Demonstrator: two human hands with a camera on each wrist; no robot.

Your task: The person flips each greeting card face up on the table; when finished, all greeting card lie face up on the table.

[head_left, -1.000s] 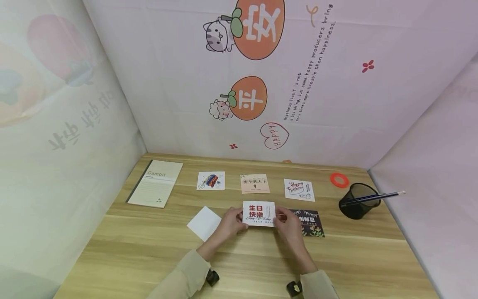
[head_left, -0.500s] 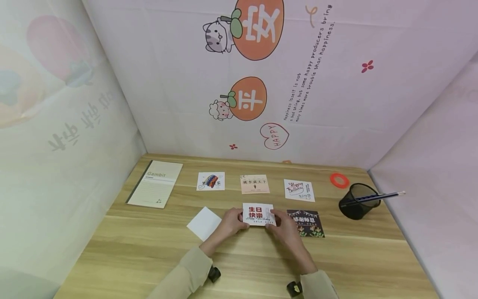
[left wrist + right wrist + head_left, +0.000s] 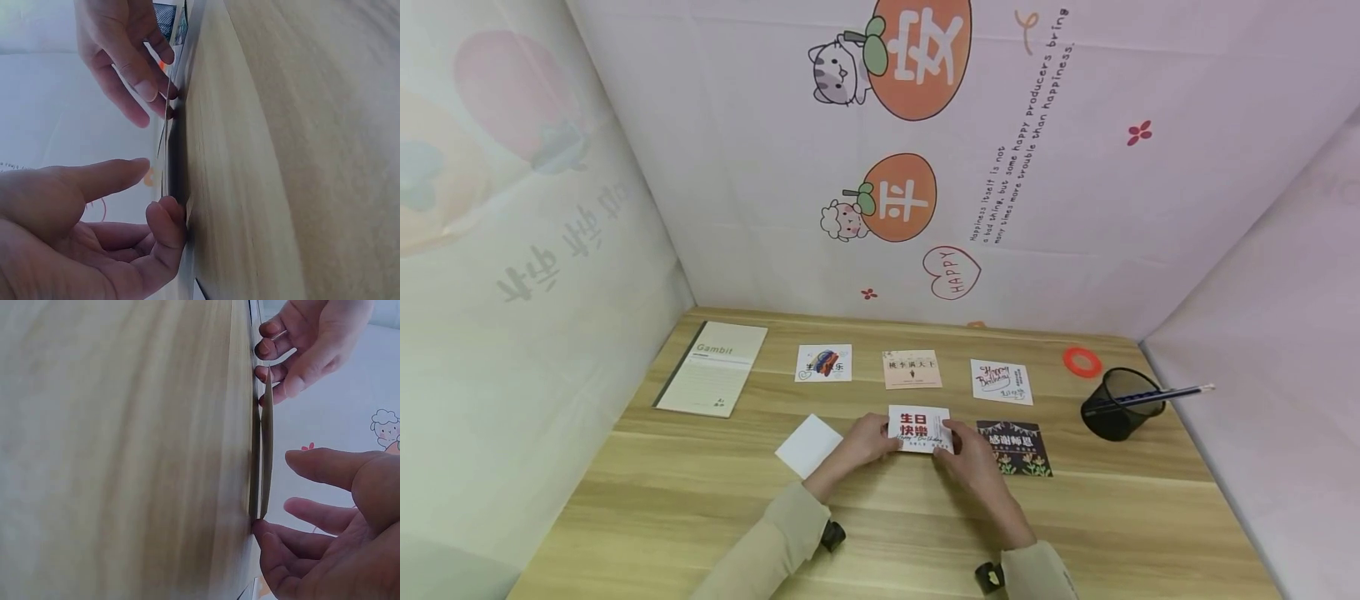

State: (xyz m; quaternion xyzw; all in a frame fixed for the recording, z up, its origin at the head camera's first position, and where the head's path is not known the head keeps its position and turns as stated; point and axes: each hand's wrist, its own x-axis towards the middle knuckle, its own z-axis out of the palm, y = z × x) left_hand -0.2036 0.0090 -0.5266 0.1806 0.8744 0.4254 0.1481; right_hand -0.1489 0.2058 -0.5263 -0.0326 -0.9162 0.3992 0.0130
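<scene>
A white birthday card (image 3: 917,425) with red Chinese characters lies in the middle, just over the wooden table, between both hands. My left hand (image 3: 863,439) holds its left side, and my right hand (image 3: 976,458) holds its right side. Seen edge-on in the right wrist view, the card (image 3: 267,450) bows slightly above a flat dark strip along the table. Curled fingers (image 3: 275,547) of the right hand meet the card's near end, while the thumb stands a little off its face. In the left wrist view, the left fingers (image 3: 167,225) curl at the card's edge.
Behind it lie a scribbled card (image 3: 823,363), a peach card (image 3: 912,369) and a Happy Birthday card (image 3: 1002,382). A blank white card (image 3: 809,448) sits left, a dark card (image 3: 1026,450) right. Also present: notebook (image 3: 711,371), red ring (image 3: 1082,362), black pen holder (image 3: 1108,421).
Since the first frame, the right hand has shifted left along the card, uncovering more of the dark card. The left hand has barely moved, and the birthday card stays in nearly the same place.
</scene>
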